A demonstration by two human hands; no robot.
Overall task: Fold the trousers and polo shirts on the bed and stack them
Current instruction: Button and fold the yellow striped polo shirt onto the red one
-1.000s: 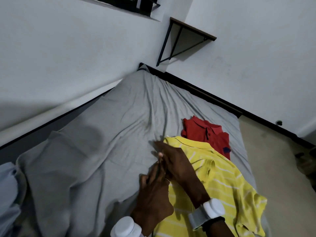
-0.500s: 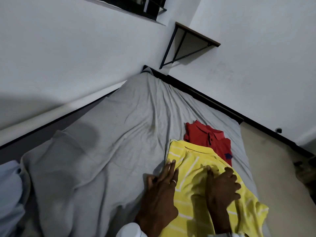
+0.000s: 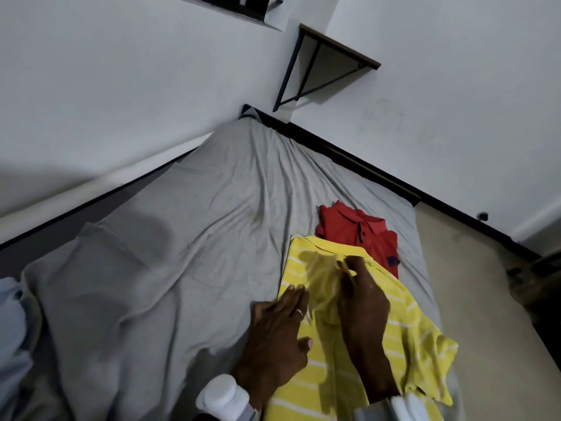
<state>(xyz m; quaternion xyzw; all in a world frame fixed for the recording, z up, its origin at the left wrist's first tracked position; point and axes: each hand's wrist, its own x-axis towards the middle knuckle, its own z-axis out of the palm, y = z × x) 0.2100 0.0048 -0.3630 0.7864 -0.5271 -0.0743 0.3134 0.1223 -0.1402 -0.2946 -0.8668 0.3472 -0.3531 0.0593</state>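
The person is working on a yellow polo shirt (image 3: 349, 369), which is lying along the right edge of the bed (image 3: 182, 268), near the corner closest to the camera. The left hand (image 3: 273, 338) is lying flat with straight fingers, pressing the shirt's left side onto the grey sheet. The right hand (image 3: 364, 308) is reaching up toward the collar, and its fingers are curling onto a ridge of yellow cloth there, apparently pinching it. The cloth just beside those fingers is blurred, so the exact grip is hard to read.

A red polo shirt (image 3: 361, 235) is sitting further along the same right edge, already folded into a neat rectangle with its collar facing up. The yellow shirt's collar end is touching or slightly overlapping the red one's near side.

Judging by this, one shirt is finished and the yellow one is only partway. Its body is looking narrowed, but its lower right part is bunching loosely near the edge. It is yet to be folded short and placed on the red one. No trousers are showing clearly. A pale blue cloth (image 3: 12, 329) is lying at the bed's left edge, though what it is cannot be told.
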